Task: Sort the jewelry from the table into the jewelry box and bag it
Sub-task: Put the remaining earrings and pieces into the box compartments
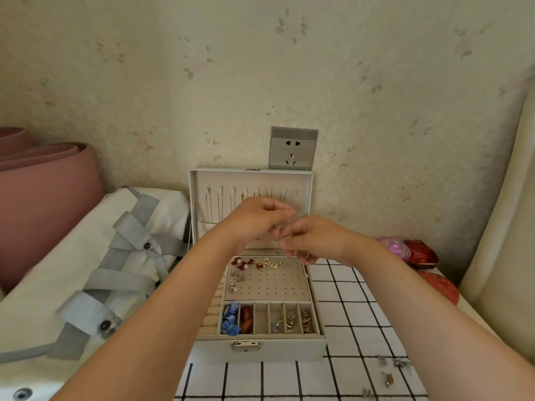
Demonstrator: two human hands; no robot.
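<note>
The grey jewelry box (260, 350) stands open against the wall, its lid (308, 195) upright with necklace slots. Earrings (254, 264) sit pinned on its perforated panel, and the front compartments (262, 319) hold blue, red and metal pieces. Both hands hover together in front of the lid. My left hand (260, 217) has its fingers curled. My right hand (309, 237) pinches a thin chain (309, 257), barely visible, that loops below its fingers. Whether the left hand also holds the chain is not visible. A white bag (86, 270) with grey straps lies left of the box.
Several small loose jewelry pieces (389, 371) lie on the checked tablecloth (341, 308) at the lower right. Pink and red ornaments (411, 251) sit at the right by the wall. A rolled pink mat (43, 183) is at the far left. A wall socket (292, 149) sits behind the lid.
</note>
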